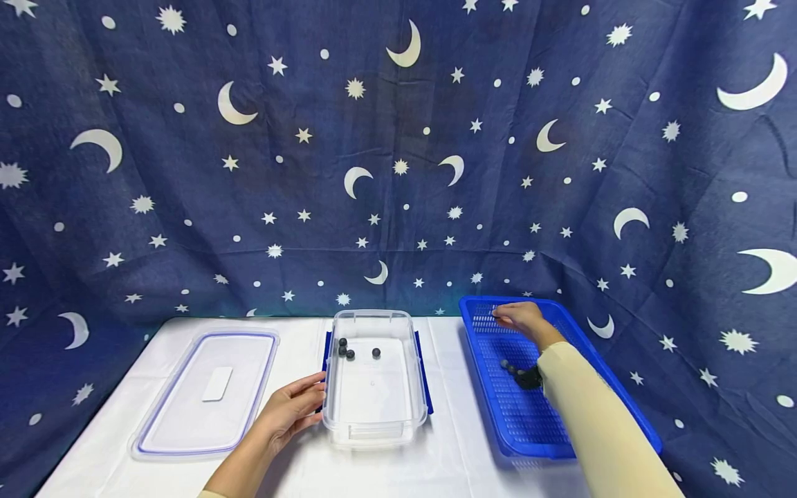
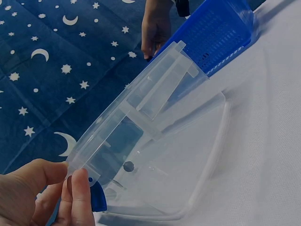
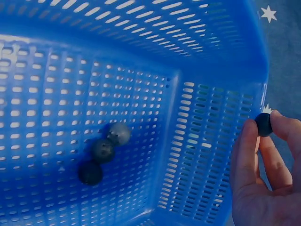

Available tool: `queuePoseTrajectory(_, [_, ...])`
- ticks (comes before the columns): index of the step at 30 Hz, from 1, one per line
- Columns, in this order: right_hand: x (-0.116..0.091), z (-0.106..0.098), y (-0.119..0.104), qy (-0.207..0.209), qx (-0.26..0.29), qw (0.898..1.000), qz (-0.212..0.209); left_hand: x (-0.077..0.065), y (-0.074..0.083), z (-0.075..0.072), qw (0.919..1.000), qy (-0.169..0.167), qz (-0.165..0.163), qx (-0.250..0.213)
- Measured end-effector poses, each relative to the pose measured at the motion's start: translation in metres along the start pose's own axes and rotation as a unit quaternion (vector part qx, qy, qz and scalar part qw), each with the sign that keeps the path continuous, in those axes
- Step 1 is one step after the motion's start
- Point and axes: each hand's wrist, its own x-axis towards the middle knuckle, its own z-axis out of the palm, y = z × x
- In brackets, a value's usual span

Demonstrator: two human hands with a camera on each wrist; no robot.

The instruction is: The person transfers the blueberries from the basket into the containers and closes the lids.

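Observation:
My left hand (image 1: 291, 409) is at the left side of a clear plastic box (image 1: 373, 408); the left wrist view shows its thumb and fingers pinching the box's edge beside a blue latch (image 2: 98, 195). Several small dark balls lie in the box, one of them a black ball (image 1: 376, 353) apart from the others. Above the far end of a blue basket (image 1: 486, 401), my right hand (image 1: 523, 319) pinches a dark ball (image 3: 264, 125) between thumb and fingers. On the basket floor, a grey ball (image 3: 119, 133) and two darker balls (image 3: 102, 150) lie in a row.
A clear lid (image 1: 180, 401) with a blue seal lies on the white tablecloth (image 1: 448, 443), left of the box. Behind the table hangs a dark blue curtain (image 1: 324, 138) with moons and stars. The basket's raised walls surround its balls.

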Motion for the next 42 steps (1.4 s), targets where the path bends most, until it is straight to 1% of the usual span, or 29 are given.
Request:
queuePoseTrajectory(2, [0.001,0.003,-0.002,0.004,0.014,1.0,-0.002,0.0,0.0,0.0,1.0,-0.001,-0.001,-0.002])
queuePoseTrajectory(6, [0.003,0.007,-0.006,0.011,0.004,1.0,0.001,0.0,-0.001,-0.001,1.0,0.001,-0.002,-0.002])
queuePoseTrajectory(12, [0.008,0.013,-0.014,0.011,-0.05,0.999,0.01,0.0,0.0,0.0,1.0,0.005,-0.003,0.0])
queuePoseTrajectory(14, [0.009,0.017,-0.017,0.006,-0.053,0.999,0.008,0.0,0.0,-0.001,1.0,0.005,-0.004,0.0])
queuePoseTrajectory(19, [0.009,0.03,-0.026,0.001,-0.055,0.998,0.008,0.001,0.001,0.0,0.9999,0.012,-0.003,0.001])
queuePoseTrajectory(23, [0.012,0.042,-0.031,-0.002,-0.073,0.997,0.009,0.0,0.0,0.001,0.9998,0.02,-0.003,-0.001])
queuePoseTrajectory(29, [0.019,0.06,-0.033,-0.004,-0.084,0.996,0.011,0.0,0.001,0.002,0.9999,0.016,-0.003,-0.001])
queuePoseTrajectory(31, [0.021,0.067,-0.034,0.0,-0.084,0.996,0.014,0.0,0.001,0.001,0.9999,0.01,-0.003,-0.001])
queuePoseTrajectory(34, [0.022,0.078,-0.034,-0.005,-0.082,0.997,0.014,-0.001,0.001,0.001,1.0,0.002,-0.003,-0.001])
queuePoseTrajectory(42, [0.027,0.106,-0.031,-0.017,-0.057,0.998,0.01,-0.003,0.003,0.001,0.9999,0.01,-0.003,0.001])
